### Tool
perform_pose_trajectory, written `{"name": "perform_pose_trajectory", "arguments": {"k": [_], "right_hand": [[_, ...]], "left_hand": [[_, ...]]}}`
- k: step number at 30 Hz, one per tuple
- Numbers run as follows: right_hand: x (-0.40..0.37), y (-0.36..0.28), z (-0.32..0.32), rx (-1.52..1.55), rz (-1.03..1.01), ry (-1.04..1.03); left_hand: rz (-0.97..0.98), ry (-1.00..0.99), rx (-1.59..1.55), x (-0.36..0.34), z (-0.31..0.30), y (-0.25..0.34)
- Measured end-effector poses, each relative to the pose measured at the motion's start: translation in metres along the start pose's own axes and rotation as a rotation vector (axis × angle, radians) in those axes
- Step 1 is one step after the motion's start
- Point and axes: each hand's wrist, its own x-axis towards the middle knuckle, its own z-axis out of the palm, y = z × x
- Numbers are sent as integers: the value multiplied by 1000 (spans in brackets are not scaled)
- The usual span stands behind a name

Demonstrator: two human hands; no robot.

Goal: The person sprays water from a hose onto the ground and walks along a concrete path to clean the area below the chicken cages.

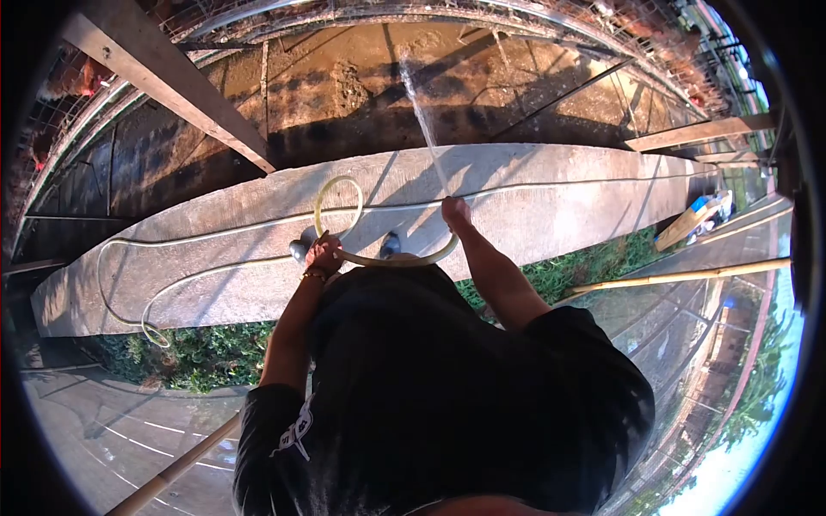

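Note:
My right hand (456,214) is closed around the end of a pale yellow hose (404,261). From that end a water jet (419,107) shoots up and forward onto the brown, wet ground (361,64) beyond the walkway. The hose sags across my front to my left hand (323,255), whose fingers are wrapped round it. Just above the left hand the hose makes an upright loop. A bracelet is on my left wrist. My dark boots show beside and between the hands.
The hose trails along the concrete walkway (585,185) to both sides. Wooden posts (172,82) and wire cages (86,112) line the far side. Green plants (215,353) border the near edge, with bamboo poles (688,277) behind. A wooden box (688,225) with items stands at right.

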Motion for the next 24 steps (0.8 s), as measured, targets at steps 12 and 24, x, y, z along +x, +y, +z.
{"name": "perform_pose_trajectory", "arguments": {"k": [12,24], "right_hand": [[6,49,4,88,62,-41],[33,58,16,34,53,-144]], "left_hand": [[-146,223,33,-23,21,39],[-151,291,22,-42,14,63]]}}
